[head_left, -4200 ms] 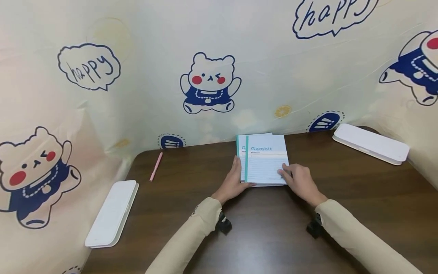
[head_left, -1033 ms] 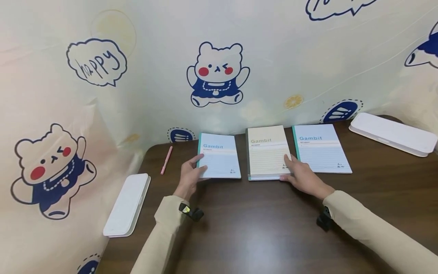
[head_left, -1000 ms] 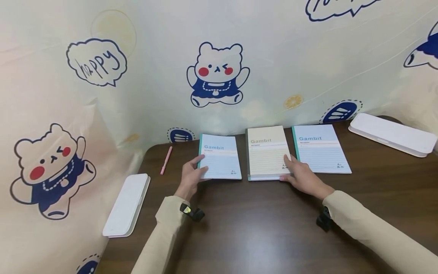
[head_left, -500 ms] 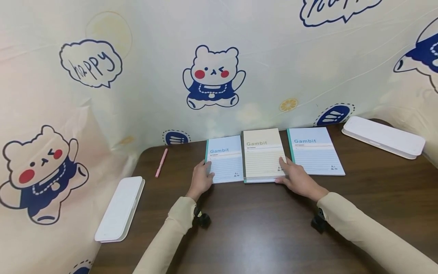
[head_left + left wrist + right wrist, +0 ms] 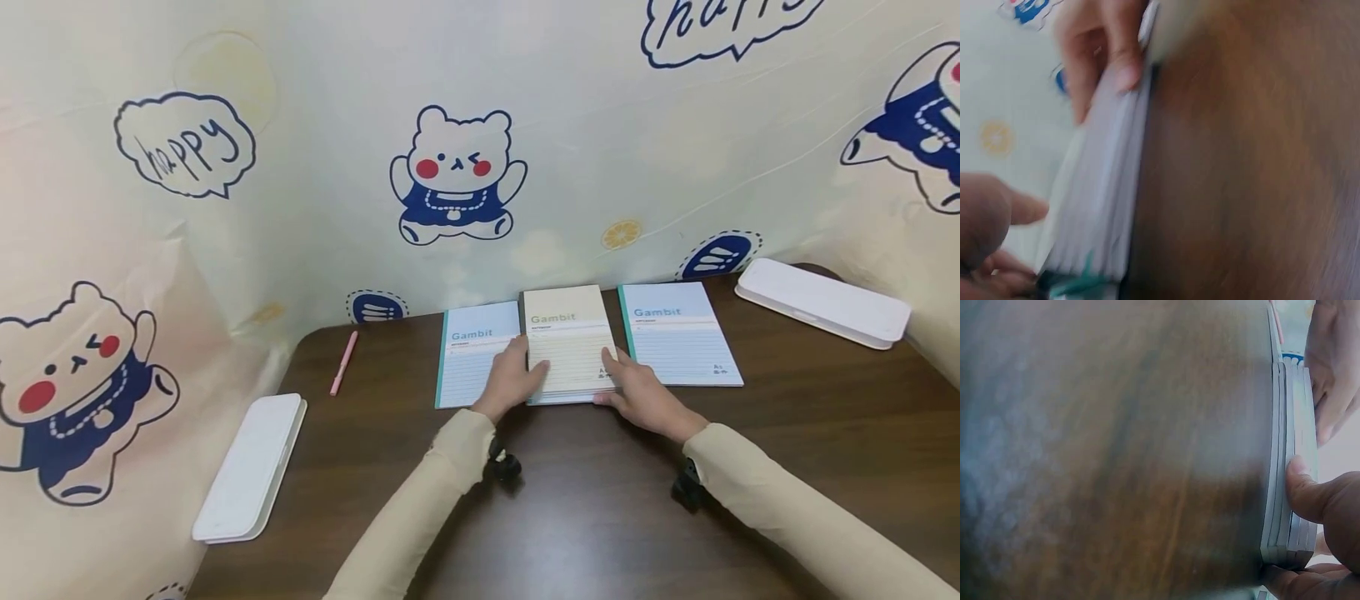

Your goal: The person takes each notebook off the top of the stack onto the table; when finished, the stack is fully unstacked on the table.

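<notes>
A stack of several notebooks, the top one beige with a dark spine, lies at the table's far middle. My left hand holds its left side, thumb over the cover and fingers along the spine. At the lower right corner, my right hand grips the stack; in the right wrist view its thumb presses the page edges. A blue notebook with a green spine lies just left of the stack, partly behind my left hand. Another blue notebook lies to the right.
A pink pen lies at the far left of the brown table. One white case sits on the left edge, a second white case at the back right. A patterned curtain hangs right behind the table.
The single stack was spread out: blue notebooks now lie on either side of a beige-topped stack. My left hand let go of the left notebook and moved right to the stack; the right hand stayed.
</notes>
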Motion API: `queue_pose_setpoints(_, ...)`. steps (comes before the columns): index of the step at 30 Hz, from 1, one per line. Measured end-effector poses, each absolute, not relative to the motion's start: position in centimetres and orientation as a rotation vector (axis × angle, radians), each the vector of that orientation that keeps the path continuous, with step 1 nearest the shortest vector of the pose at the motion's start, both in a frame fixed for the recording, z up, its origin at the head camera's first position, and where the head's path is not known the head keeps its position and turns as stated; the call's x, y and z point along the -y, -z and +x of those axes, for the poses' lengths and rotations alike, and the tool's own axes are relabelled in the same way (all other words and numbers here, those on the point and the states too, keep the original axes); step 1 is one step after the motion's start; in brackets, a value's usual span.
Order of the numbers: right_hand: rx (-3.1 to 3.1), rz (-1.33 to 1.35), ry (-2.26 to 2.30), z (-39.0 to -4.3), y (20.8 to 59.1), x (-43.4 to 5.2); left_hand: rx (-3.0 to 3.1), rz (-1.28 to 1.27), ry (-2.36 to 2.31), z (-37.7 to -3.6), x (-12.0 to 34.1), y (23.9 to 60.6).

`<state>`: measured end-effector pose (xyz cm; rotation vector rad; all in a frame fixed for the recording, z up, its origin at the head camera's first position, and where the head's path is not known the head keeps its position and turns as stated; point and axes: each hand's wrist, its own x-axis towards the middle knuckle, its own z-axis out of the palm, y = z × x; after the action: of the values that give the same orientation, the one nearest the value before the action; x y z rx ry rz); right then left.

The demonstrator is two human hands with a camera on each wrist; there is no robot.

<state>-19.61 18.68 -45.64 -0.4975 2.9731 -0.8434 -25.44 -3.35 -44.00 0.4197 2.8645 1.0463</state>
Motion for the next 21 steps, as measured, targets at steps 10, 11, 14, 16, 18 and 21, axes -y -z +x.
queue_pose_setpoints(10, -2.977, -0.505, 0.782, -19.8, 44.7, -18.6, -2.847, 0.278, -1.195, -24.8, 2.1, 43.5)
queue_pose_setpoints(11, -2.974, -0.515, 0.781, -19.9, 44.7, -18.6, -2.847, 0.26, -1.214, -24.8, 2.1, 43.4)
queue_pose_setpoints(14, -2.961, -0.528, 0.793, -19.9, 44.7, -18.6, -2.834, 0.192, -1.329, -24.6, 2.1, 42.9)
queue_pose_setpoints(16, -2.957, -0.522, 0.804, -19.8, 44.9, -18.6, -2.793, 0.154, -1.421, -24.6, 1.9, 42.7)
queue_pose_setpoints(18, -2.958, -0.51, 0.818, -19.7, 45.1, -18.6, -2.715, 0.106, -1.521, -24.7, 1.8, 42.7)
queue_pose_setpoints(21, -2.962, -0.507, 0.834, -19.5, 45.3, -18.6, -2.573, 0.013, -1.653, -24.9, 1.7, 42.9)
